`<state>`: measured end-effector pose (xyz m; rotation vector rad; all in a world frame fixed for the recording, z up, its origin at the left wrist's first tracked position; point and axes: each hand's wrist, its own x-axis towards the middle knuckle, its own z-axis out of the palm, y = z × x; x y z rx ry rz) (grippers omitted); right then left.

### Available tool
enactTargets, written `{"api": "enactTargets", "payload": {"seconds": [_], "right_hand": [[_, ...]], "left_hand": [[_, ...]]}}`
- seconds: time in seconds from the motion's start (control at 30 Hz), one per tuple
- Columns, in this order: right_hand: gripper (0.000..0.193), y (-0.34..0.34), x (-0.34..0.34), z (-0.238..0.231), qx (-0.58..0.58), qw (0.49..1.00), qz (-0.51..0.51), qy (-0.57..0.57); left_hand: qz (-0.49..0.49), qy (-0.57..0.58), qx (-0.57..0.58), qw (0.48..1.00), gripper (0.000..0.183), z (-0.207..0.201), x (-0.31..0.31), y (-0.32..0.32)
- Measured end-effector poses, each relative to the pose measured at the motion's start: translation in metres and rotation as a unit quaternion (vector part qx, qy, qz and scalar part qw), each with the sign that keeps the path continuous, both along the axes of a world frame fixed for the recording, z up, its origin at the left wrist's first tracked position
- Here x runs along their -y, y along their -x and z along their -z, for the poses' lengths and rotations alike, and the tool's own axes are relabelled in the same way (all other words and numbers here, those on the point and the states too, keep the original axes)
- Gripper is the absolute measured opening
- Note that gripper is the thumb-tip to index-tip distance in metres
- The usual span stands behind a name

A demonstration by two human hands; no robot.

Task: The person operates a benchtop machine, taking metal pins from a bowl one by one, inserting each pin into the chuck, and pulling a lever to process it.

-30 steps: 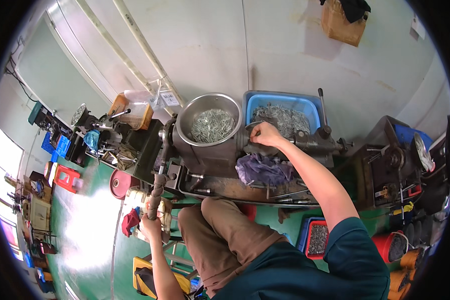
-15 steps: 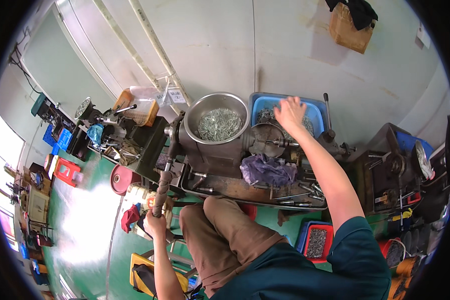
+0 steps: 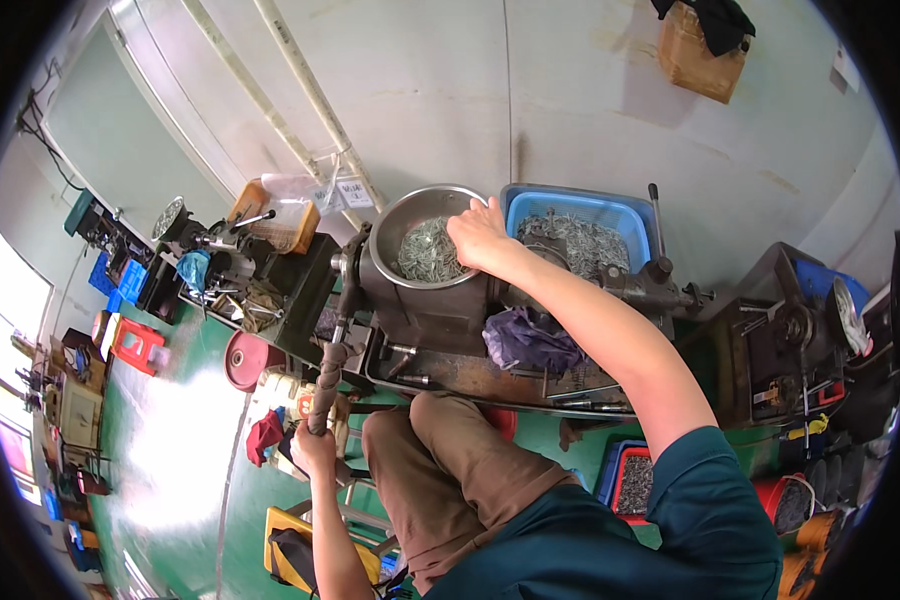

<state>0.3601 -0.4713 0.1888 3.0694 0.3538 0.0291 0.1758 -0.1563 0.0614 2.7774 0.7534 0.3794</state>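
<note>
My left hand is wrapped round the lower end of a long lever, whose grip is bound in brown wrapping. My right hand is over the right side of a steel bowl, its fingers bent inward above the contents. Small, thin silvery metal pieces lie heaped in this bowl, which sits on top of a bench machine. Whatever the right fingers may hold is hidden. To the right, a blue tray contains similar metal pieces. My right forearm covers part of the machine's middle.
A purple rag lies at the machine's front, above an oily metal tray with loose tools. Another machine stands at right. On the floor are a red bin of small parts and a yellow stool.
My right hand has moved left from above the blue tray to the steel bowl. My left hand stays on the lever, which looks nearly unmoved.
</note>
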Motion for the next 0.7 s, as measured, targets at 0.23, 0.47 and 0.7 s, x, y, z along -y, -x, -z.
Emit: {"api": "enactTargets", "payload": {"seconds": [0.23,0.47,0.7], "right_hand": [[0.012,0.001,0.017,-0.013,0.003,0.999,-0.007,-0.037],[0.013,-0.001,0.096,0.019,0.045,0.963,0.113,-0.241],[0.018,0.021,0.107,0.104,-0.053,0.923,0.084,-0.371]], "left_hand": [[-0.005,0.006,-0.006,1.000,0.017,-0.001,0.000,-0.001],[-0.018,0.012,-0.010,1.000,0.019,0.000,0.000,0.000],[0.003,-0.002,0.006,1.000,0.016,0.002,-0.002,-0.001]]}}
